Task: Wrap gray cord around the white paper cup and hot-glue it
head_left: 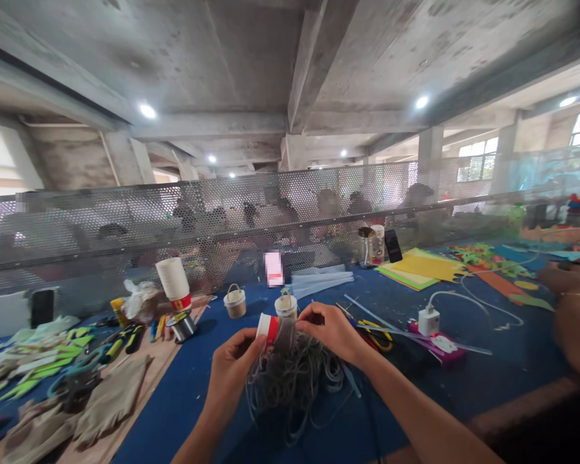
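Observation:
A small red and white paper cup (267, 327) lies tilted on its side in my left hand (232, 362), whose fingers and thumb close on it. Grey cord (285, 335) covers the right part of this cup. My right hand (329, 327) is closed in a pinch beside the cup, at the cord; the strand between its fingertips is too fine to see clearly. Below both hands hangs a big loose tangle of the same grey cord (294, 386). Just behind stand two small pale buckets with handles, a left bucket (235, 304) and a right bucket (286, 307), the latter partly hidden.
A leaning stack of paper cups (173, 278) and a wire spool (182, 326) stand left, near gloves (111, 399). To the right lie yellow-handled scissors (379, 336), a white charger (428, 320) and coloured sheets (423, 264). Another person's hand (563, 283) is at far right.

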Demonstrator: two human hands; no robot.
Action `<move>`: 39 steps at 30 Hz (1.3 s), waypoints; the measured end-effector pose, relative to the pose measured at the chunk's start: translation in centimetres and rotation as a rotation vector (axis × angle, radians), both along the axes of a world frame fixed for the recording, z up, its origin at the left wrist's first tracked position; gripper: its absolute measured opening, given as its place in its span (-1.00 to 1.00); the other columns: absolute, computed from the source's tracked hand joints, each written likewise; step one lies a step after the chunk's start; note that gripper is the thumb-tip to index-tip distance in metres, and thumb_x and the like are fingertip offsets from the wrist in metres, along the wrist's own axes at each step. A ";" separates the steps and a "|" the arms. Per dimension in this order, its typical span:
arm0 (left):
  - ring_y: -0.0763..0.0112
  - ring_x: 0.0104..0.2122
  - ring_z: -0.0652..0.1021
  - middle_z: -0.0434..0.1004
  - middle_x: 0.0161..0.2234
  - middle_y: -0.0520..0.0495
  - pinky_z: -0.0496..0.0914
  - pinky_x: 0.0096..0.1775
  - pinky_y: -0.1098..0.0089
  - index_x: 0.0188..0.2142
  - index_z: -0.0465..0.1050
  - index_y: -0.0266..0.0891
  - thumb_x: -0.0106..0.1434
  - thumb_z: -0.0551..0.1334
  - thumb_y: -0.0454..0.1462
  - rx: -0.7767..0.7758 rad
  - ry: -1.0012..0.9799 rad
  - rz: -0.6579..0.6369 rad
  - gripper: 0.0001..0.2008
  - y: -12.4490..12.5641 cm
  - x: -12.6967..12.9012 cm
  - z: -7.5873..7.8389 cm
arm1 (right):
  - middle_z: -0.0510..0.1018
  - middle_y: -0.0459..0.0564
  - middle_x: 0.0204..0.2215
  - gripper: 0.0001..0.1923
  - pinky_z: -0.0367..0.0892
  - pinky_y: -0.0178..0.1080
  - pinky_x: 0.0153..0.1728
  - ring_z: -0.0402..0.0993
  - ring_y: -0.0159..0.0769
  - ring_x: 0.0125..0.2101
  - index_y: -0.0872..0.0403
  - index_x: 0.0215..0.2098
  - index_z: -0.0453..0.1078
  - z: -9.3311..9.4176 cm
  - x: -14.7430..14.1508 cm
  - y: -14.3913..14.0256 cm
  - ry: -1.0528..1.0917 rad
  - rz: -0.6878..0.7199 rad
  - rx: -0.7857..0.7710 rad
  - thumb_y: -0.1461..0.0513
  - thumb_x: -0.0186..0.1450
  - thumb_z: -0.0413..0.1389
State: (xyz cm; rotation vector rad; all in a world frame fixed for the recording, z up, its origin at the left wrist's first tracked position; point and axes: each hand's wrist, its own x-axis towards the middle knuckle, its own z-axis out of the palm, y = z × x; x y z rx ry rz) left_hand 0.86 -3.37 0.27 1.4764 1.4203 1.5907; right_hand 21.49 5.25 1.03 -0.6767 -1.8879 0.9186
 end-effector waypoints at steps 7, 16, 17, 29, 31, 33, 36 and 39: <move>0.37 -0.45 0.50 0.58 -0.48 -0.03 0.33 -0.38 0.48 -0.38 0.56 -0.28 0.12 0.34 -0.11 -0.020 0.024 -0.057 -0.75 0.1 0.2 -0.2 | 0.54 -0.12 -0.47 -0.86 0.25 -0.36 -0.37 0.38 -0.38 -0.43 0.10 -0.37 0.49 1.0 0.0 -0.3 0.108 -0.080 0.034 0.18 0.24 0.18; 0.44 -0.49 0.44 0.50 -0.52 0.01 0.30 -0.41 0.52 -0.48 0.51 -0.28 0.14 0.32 -0.16 -0.005 0.025 -0.157 -0.79 -0.5 1.0 0.6 | 0.49 -0.12 -0.48 -0.85 0.23 -0.35 -0.39 0.34 -0.38 -0.46 0.10 -0.37 0.48 0.3 -0.2 0.5 0.183 -0.058 -0.018 0.16 0.23 0.17; 0.44 -0.48 0.43 0.49 -0.52 0.01 0.30 -0.40 0.52 -0.48 0.51 -0.28 0.15 0.31 -0.17 0.001 0.031 -0.170 -0.79 -0.5 0.9 0.5 | 0.49 -0.12 -0.49 -0.85 0.23 -0.34 -0.39 0.34 -0.38 -0.46 0.10 -0.37 0.48 0.3 -0.2 0.6 0.184 -0.059 -0.020 0.16 0.23 0.17; 0.44 -0.46 0.43 0.46 -0.51 0.01 0.30 -0.37 0.51 -0.46 0.51 -0.28 0.20 0.28 -0.20 0.012 0.062 -0.236 -0.81 -0.4 0.6 0.1 | 0.47 -0.13 -0.51 -0.85 0.25 -0.34 -0.39 0.35 -0.37 -0.47 0.08 -0.40 0.45 0.4 -0.3 0.2 0.199 -0.087 0.001 0.17 0.24 0.15; 0.44 -0.46 0.42 0.46 -0.51 0.02 0.30 -0.37 0.51 -0.47 0.50 -0.28 0.20 0.29 -0.20 0.010 0.053 -0.240 -0.80 -0.4 0.6 0.1 | 0.47 -0.13 -0.51 -0.85 0.26 -0.33 -0.37 0.36 -0.36 -0.46 0.08 -0.41 0.45 0.4 -0.3 0.2 0.211 -0.090 0.009 0.16 0.24 0.15; 0.45 -0.46 0.42 0.45 -0.51 0.03 0.29 -0.38 0.52 -0.46 0.50 -0.28 0.20 0.29 -0.20 0.013 0.050 -0.244 -0.81 -0.4 0.6 0.1 | 0.47 -0.13 -0.51 -0.84 0.26 -0.33 -0.36 0.36 -0.35 -0.45 0.08 -0.41 0.45 0.4 -0.3 0.2 0.218 -0.094 0.009 0.15 0.24 0.15; 0.47 -0.47 0.40 0.44 -0.52 0.04 0.28 -0.39 0.53 -0.47 0.50 -0.28 0.20 0.29 -0.20 0.013 0.049 -0.254 -0.81 -0.4 0.7 0.1 | 0.47 -0.14 -0.50 -0.84 0.25 -0.34 -0.37 0.35 -0.36 -0.46 0.07 -0.40 0.45 0.2 -0.4 0.2 0.217 -0.091 0.008 0.15 0.25 0.15; 0.48 -0.49 0.39 0.44 -0.53 0.04 0.27 -0.41 0.53 -0.48 0.50 -0.28 0.19 0.29 -0.20 -0.001 0.029 -0.278 -0.79 -0.5 0.8 0.1 | 0.46 -0.15 -0.51 -0.85 0.23 -0.35 -0.39 0.31 -0.39 -0.47 0.07 -0.41 0.45 0.0 -0.6 0.3 0.207 -0.101 0.027 0.16 0.25 0.15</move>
